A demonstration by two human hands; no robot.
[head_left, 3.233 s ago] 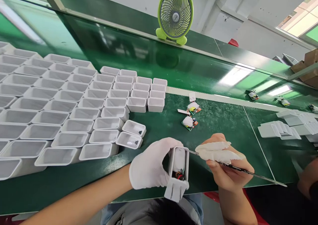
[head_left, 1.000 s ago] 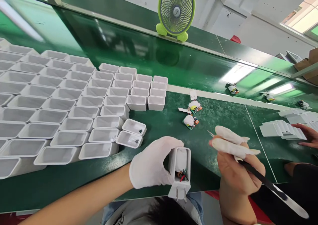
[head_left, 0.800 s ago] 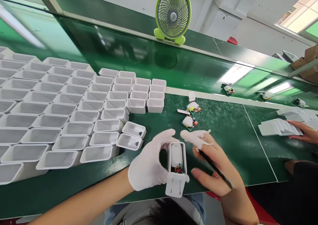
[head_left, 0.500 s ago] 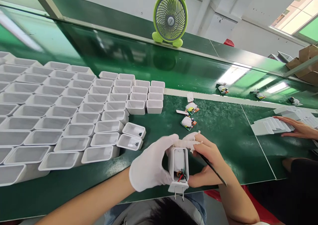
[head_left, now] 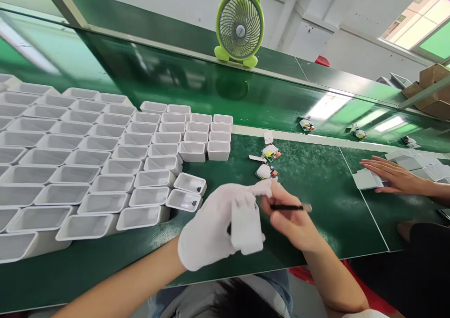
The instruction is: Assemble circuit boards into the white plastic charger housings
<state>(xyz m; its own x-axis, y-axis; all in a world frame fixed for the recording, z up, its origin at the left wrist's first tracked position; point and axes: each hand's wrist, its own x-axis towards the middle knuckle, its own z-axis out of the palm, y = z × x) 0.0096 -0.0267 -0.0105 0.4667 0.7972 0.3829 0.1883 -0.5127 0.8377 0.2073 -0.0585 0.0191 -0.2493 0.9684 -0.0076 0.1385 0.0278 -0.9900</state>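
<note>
White fabric covers the left hand (head_left: 214, 226), whose fingers and thumb are curled around a white casing (head_left: 246, 226). That casing is held up over the near edge of the green surface (head_left: 316, 210), about midway along it, with a plain face toward the camera; its inside is hidden from view. The right hand (head_left: 290, 215) is just beside it, on the side toward the surface's right edge, its grip closed narrowly on a dark-handled tool (head_left: 286, 207). White finger covers (head_left: 264, 188) on that hand reach to the gloved fingertips; whether they touch the casing, I cannot tell.

Rows of open casings (head_left: 116, 168) fill the left part of the surface, from close to its near edge back toward the pale strip (head_left: 281, 137) along its far edge. Two labelled casings (head_left: 183, 200) sit at the right side of those rows, nearest the gloved hand. Beyond the hands, toward the far edge, lie two circuit boards (head_left: 271, 154) with white padding on top, near a small white plate (head_left: 268, 136).

Past the strip, three more boards (head_left: 307, 124) are spaced out toward the right. A co-worker's hand (head_left: 397, 176) rests against white casings (head_left: 366, 179) at the right of the surface. On the ledge behind stands a green fan (head_left: 240, 30)
</note>
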